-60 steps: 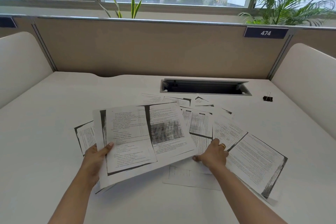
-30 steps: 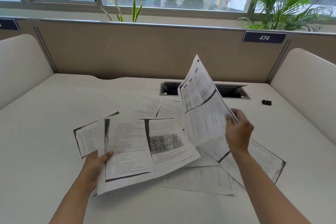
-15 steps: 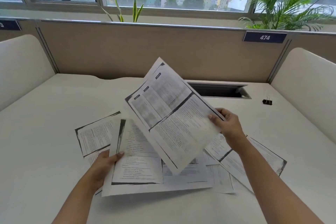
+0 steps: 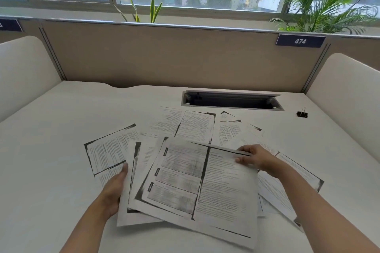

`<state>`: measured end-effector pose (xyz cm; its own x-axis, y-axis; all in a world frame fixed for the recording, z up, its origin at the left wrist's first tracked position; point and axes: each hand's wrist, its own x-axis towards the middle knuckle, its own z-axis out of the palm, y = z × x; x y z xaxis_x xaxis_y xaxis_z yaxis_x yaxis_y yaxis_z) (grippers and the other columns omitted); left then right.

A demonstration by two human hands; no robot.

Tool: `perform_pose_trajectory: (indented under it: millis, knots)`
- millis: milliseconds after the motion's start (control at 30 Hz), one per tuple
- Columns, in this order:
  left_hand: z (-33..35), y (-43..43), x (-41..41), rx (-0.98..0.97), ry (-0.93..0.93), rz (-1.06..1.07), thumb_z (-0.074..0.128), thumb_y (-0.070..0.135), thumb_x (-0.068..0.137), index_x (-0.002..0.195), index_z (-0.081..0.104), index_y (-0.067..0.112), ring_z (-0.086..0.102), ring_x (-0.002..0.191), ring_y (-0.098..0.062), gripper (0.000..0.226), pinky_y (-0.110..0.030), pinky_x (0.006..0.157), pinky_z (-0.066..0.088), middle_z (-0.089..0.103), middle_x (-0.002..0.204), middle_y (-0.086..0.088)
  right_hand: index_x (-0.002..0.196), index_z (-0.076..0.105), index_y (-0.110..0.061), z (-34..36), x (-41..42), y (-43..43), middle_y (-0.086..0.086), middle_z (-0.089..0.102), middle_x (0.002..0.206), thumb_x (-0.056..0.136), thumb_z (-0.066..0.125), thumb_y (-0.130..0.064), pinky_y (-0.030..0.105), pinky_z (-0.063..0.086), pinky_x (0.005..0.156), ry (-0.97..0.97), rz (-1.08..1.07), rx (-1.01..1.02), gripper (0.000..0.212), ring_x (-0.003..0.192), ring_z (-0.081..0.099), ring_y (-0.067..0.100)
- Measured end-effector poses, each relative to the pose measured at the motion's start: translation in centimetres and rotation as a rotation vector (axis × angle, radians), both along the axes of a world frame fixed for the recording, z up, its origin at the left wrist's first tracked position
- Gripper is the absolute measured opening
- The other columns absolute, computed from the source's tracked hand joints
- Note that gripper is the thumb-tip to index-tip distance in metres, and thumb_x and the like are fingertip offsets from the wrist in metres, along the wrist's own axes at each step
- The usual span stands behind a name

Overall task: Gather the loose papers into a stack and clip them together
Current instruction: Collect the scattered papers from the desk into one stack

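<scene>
Printed white paper sheets (image 4: 197,181), centre frame: our right hand (image 4: 257,159) pinches the uppermost one's far corner, left hand (image 4: 113,191) grips the others' edge, to square them.

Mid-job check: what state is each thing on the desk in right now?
left grip: holds gathered pile by its left edge
right grip: pinches top sheet at its far edge
top sheet: on the pile, askew
gathered pile: fanned, not squared
loose papers: scattered flat on desk
binder clip: unused, lying far right
desk hatch: open
</scene>
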<state>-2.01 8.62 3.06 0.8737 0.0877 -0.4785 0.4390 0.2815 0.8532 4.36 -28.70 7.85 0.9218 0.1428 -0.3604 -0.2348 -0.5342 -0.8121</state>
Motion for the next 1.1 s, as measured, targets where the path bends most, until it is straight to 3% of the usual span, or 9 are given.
perform_pose_trajectory:
  millis: [67, 167, 367, 567, 833, 967, 1000, 1067, 1100]
  knots:
    - [0.0, -0.1, 0.0, 0.031, 0.005, -0.055, 0.042, 0.039, 0.093, 0.096, 0.067, 0.005, 0.071, 0.063, -0.030, 0.042, -0.037, 0.053, 0.058, 0.074, 0.080, -0.018, 0.093, 0.066, -0.016, 0.4, 0.4, 0.7, 0.001, 0.068, 0.093, 0.083, 0.067, -0.014, 0.020, 0.053, 0.069, -0.036, 0.012, -0.050, 0.010, 0.087, 0.064, 0.019]
    - [0.2, -0.4, -0.1, 0.098, -0.015, -0.123, 0.055, 0.027, 0.089, 0.103, 0.066, 0.003, 0.072, 0.071, -0.031, 0.030, -0.036, 0.058, 0.058, 0.074, 0.089, -0.018, 0.098, 0.067, -0.016, 0.6, 1.0, 1.9, 0.002, 0.068, 0.099, 0.083, 0.067, -0.017, 0.029, 0.049, 0.083, -0.086, 0.014, -0.115, 0.015, 0.094, 0.062, 0.020]
    - [0.2, -0.9, -0.2, 0.174, -0.030, -0.168, 0.065, 0.004, 0.080, 0.103, 0.065, 0.002, 0.072, 0.079, -0.029, 0.024, -0.032, 0.061, 0.059, 0.074, 0.090, -0.016, 0.104, 0.064, -0.017, 1.2, 1.7, 4.3, -0.002, 0.062, 0.097, 0.082, 0.066, -0.013, 0.026, 0.044, 0.078, -0.163, 0.035, -0.129, 0.022, 0.092, 0.059, 0.018]
    - [-0.1, -0.9, -0.1, 0.194, -0.048, -0.161, 0.062, 0.002, 0.082, 0.106, 0.063, 0.002, 0.071, 0.083, -0.031, 0.024, -0.033, 0.063, 0.059, 0.074, 0.093, -0.016, 0.114, 0.059, -0.020, 0.6, 1.7, 5.1, 0.000, 0.061, 0.104, 0.083, 0.066, -0.015, 0.018, 0.045, 0.066, -0.323, -0.129, -0.021, 0.033, 0.088, 0.058, 0.013]
    - [0.6, -0.7, 0.1, 0.102, -0.137, -0.100, 0.056, 0.007, 0.088, 0.107, 0.064, 0.006, 0.072, 0.082, -0.029, 0.021, -0.036, 0.063, 0.060, 0.074, 0.094, -0.015, 0.135, 0.039, -0.014, -2.6, 0.3, 3.4, 0.005, 0.053, 0.129, 0.082, 0.068, -0.025, 0.040, 0.045, 0.097, -0.172, -0.320, 0.118, 0.061, 0.115, 0.053, 0.025]
    - [1.3, -1.1, 0.1, 0.013, -0.187, -0.096, 0.058, 0.013, 0.085, 0.103, 0.065, 0.009, 0.073, 0.076, -0.027, 0.020, -0.039, 0.060, 0.060, 0.075, 0.090, -0.013, 0.129, 0.042, -0.016, -3.2, -0.9, 3.0, 0.005, 0.060, 0.121, 0.062, 0.078, -0.049, 0.041, 0.050, 0.093, -0.018, -0.263, 0.333, 0.082, 0.108, 0.061, 0.024]
    - [1.6, -1.2, 0.0, -0.001, -0.204, -0.111, 0.066, 0.020, 0.078, 0.102, 0.066, 0.009, 0.073, 0.075, -0.027, 0.025, -0.039, 0.058, 0.060, 0.075, 0.088, -0.013, 0.126, 0.047, -0.016, -3.2, -1.1, 3.0, 0.004, 0.065, 0.117, 0.063, 0.078, -0.048, 0.040, 0.053, 0.089, 0.019, -0.220, 0.393, 0.076, 0.104, 0.064, 0.023]
    - [2.0, -1.4, 0.0, -0.007, -0.231, -0.152, 0.088, 0.040, 0.046, 0.099, 0.067, 0.011, 0.073, 0.076, -0.028, 0.064, -0.039, 0.057, 0.060, 0.075, 0.088, -0.013, 0.119, 0.056, -0.015, -3.2, -1.6, 2.9, 0.002, 0.072, 0.107, 0.065, 0.078, -0.037, 0.036, 0.058, 0.077, 0.033, -0.162, 0.504, 0.062, 0.095, 0.070, 0.021]
    - [2.1, -1.4, 0.1, -0.004, -0.240, -0.162, 0.091, 0.045, 0.029, 0.098, 0.068, 0.012, 0.072, 0.077, -0.028, 0.080, -0.038, 0.057, 0.059, 0.075, 0.089, -0.012, 0.115, 0.059, -0.012, -3.3, -1.7, 2.8, 0.003, 0.074, 0.103, 0.058, 0.083, -0.036, 0.033, 0.058, 0.072, 0.021, -0.167, 0.554, 0.067, 0.092, 0.071, 0.021]
